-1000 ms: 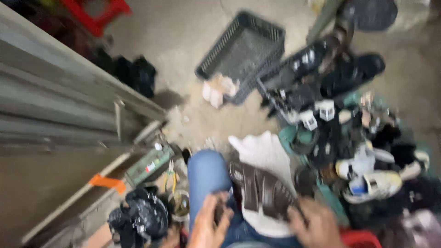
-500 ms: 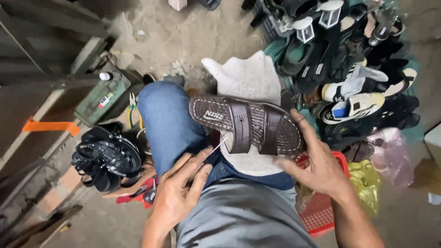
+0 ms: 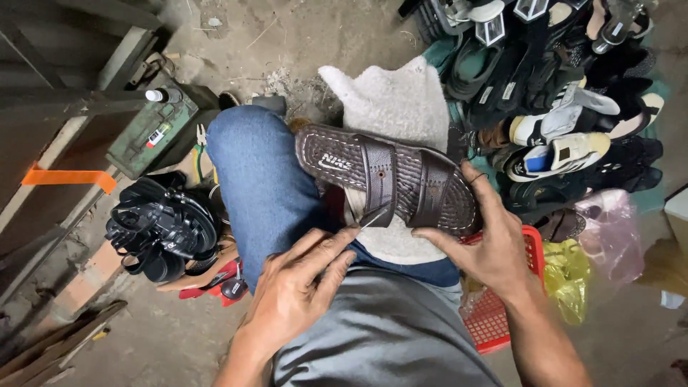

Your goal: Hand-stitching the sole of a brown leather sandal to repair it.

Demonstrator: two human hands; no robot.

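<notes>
Between both hands, stitching underway: right hand (image 3: pixel 494 244) grips brown sandal (image 3: pixel 390 179); left hand (image 3: pixel 301 287) pinches needle (image 3: pixel 373 217), needing a steady pull.

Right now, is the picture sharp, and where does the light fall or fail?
Head view: sharp on the brown sandal and both hands, left hand, right hand. Soft, even daylight, no glare. The metal shelf at the left edge sits in shadow, and the corners bend slightly from the wide lens.

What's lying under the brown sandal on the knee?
Under the brown sandal a white fleecy cloth shows, draped over the person's jeans-clad knee. The right hand steadies the heel end. How the cloth lies directly beneath the sole is covered.
</notes>
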